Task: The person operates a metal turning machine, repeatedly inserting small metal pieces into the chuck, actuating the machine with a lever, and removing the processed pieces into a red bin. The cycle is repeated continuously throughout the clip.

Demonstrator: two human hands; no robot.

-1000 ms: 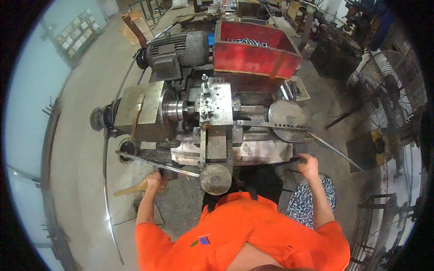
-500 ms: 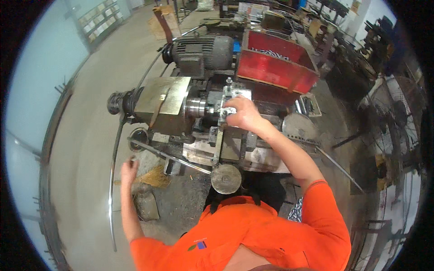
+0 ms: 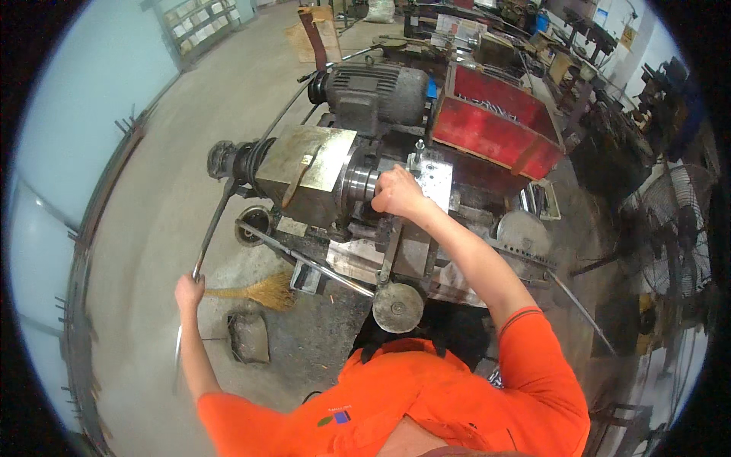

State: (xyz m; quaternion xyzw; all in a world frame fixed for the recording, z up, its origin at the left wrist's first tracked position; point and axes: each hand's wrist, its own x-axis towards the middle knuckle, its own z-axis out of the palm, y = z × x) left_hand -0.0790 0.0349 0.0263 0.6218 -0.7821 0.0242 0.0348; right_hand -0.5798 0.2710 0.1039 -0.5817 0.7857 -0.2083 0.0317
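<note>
Steel chuck [image 3: 359, 183] on the housing's [image 3: 331, 152] right end, right hand [image 3: 396, 190] curled up against it, can't tell if it's pinching anything. Left hand [image 3: 189, 291] is wrapped round the long bar [image 3: 215, 228], broom [image 3: 266, 293] nearby, red bin [image 3: 483, 135] farther back.

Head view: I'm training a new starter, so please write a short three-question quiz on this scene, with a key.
1. What is the left hand closed around?
a) the broom
b) the bar
c) the fan

2. True or false: the red box is empty.

3. Fill the gap: in this view, the motor stands to the ____ of the red box.

Key:
1. b
2. False; small metal pieces lie inside.
3. left
</note>
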